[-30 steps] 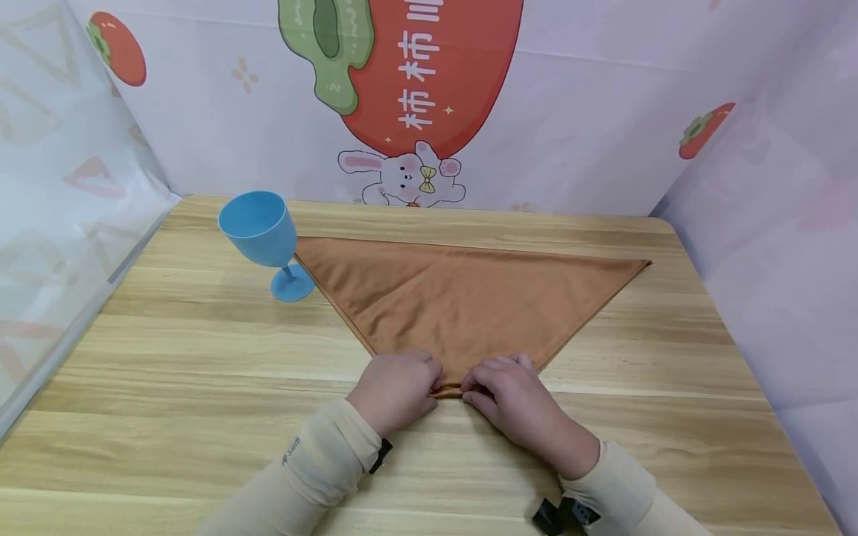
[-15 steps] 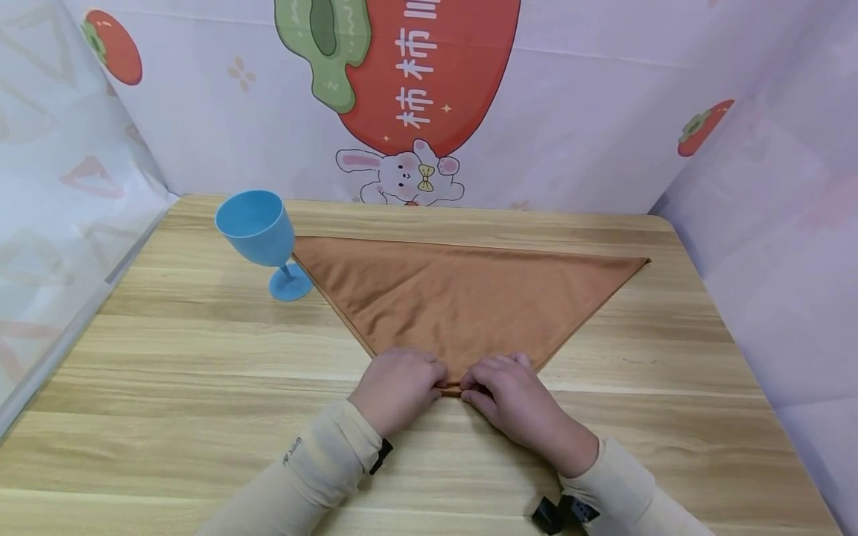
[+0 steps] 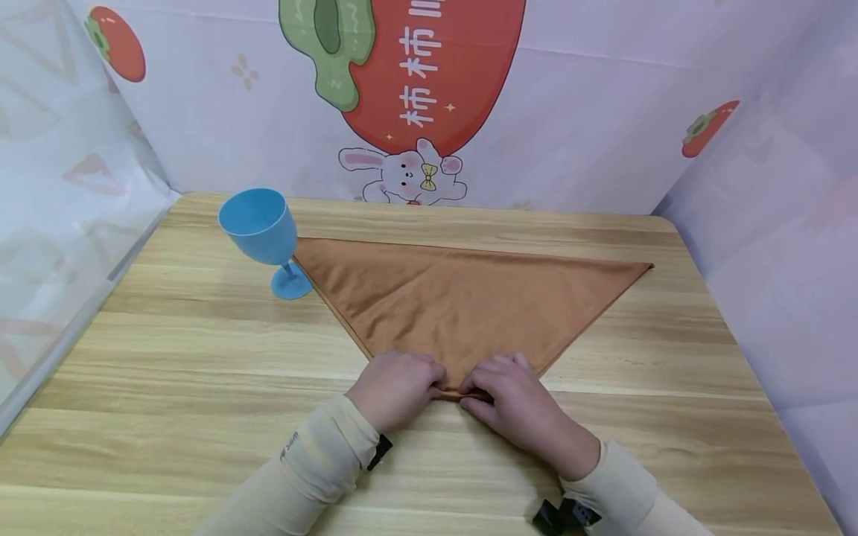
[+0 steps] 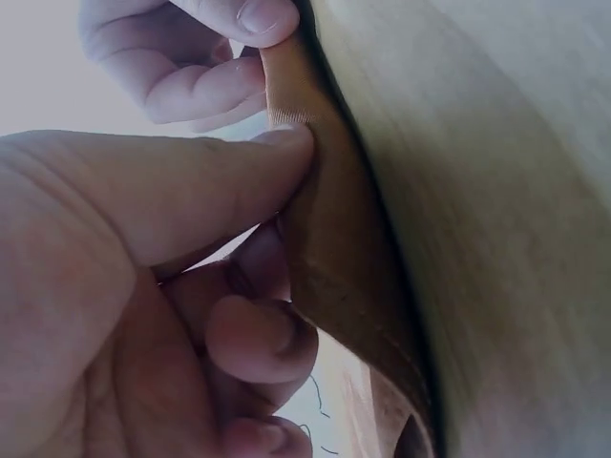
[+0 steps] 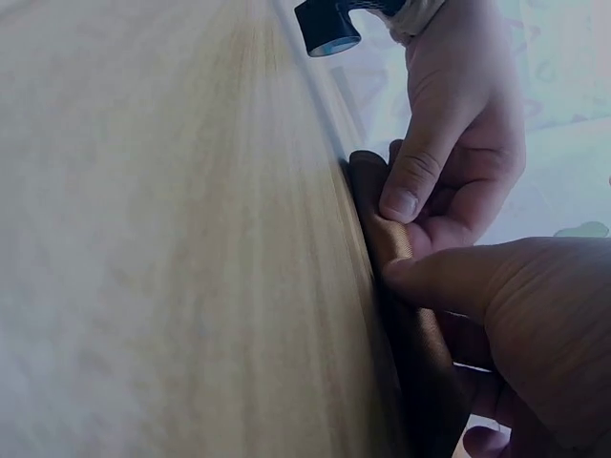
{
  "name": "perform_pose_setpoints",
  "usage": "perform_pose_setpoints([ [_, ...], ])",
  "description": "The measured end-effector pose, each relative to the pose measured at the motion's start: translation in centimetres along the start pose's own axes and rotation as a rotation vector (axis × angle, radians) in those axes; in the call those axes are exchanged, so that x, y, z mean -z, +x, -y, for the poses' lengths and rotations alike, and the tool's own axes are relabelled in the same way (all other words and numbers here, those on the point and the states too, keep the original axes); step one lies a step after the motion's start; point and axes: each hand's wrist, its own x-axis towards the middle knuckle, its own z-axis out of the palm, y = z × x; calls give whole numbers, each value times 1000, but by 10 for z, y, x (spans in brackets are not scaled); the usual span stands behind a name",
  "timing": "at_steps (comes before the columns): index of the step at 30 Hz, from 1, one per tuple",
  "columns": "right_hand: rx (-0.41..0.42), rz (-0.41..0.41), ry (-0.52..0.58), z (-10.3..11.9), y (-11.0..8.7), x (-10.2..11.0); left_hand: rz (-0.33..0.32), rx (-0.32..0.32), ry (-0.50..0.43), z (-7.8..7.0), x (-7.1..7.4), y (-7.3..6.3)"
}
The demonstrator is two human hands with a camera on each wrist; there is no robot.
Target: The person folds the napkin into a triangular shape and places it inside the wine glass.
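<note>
A brown cloth napkin (image 3: 462, 305) lies on the table in a wide folded shape, its long edge at the back and its narrow front edge rolled. My left hand (image 3: 397, 391) pinches that rolled edge between curled fingers and thumb. Close beside it my right hand (image 3: 516, 402) pinches the same edge, a small gap of cloth showing between the two. In the left wrist view the thumb presses on the napkin (image 4: 334, 219) with fingers curled behind it. The right wrist view shows both thumbs on the rolled napkin (image 5: 406, 315), close to the tabletop.
A blue plastic goblet (image 3: 258, 227) stands at the back left, its base beside the napkin's left corner. The wooden table (image 3: 167, 387) is bordered by a printed backdrop (image 3: 583, 126) behind and pale sheets at both sides.
The front edge looks rolled slightly further over between the fingers. Both hands stay in nearly the same place, and the goblet stands where it was.
</note>
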Motion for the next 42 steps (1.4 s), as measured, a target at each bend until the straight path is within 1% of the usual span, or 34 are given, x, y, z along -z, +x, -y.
perform_pose_setpoints([
  [8,11,1,-6,0,0,0,-42,0,-42,-1,2,0],
  [15,-16,21,-3,0,-2,-1,-28,20,-38,0,1,1],
  [18,-33,28,13,-1,-2,-1,-35,12,-41,1,0,2],
  [22,-59,29,51,-3,-3,-3,-39,-6,-72,4,0,2],
  [25,-75,26,92,-5,-3,-4,-21,-7,-118,6,0,2],
  [28,-87,31,135,-7,-3,-5,6,-10,-186,10,-2,3],
  [33,-105,44,179,-10,-3,-6,47,-45,-286,17,-5,6],
  [37,-107,47,211,-11,-2,-7,71,-55,-357,22,-8,7],
  [39,-107,48,222,-11,-3,-7,82,-59,-410,26,-10,7],
  [42,-104,45,228,-12,-2,-7,103,-67,-521,32,-13,7],
])
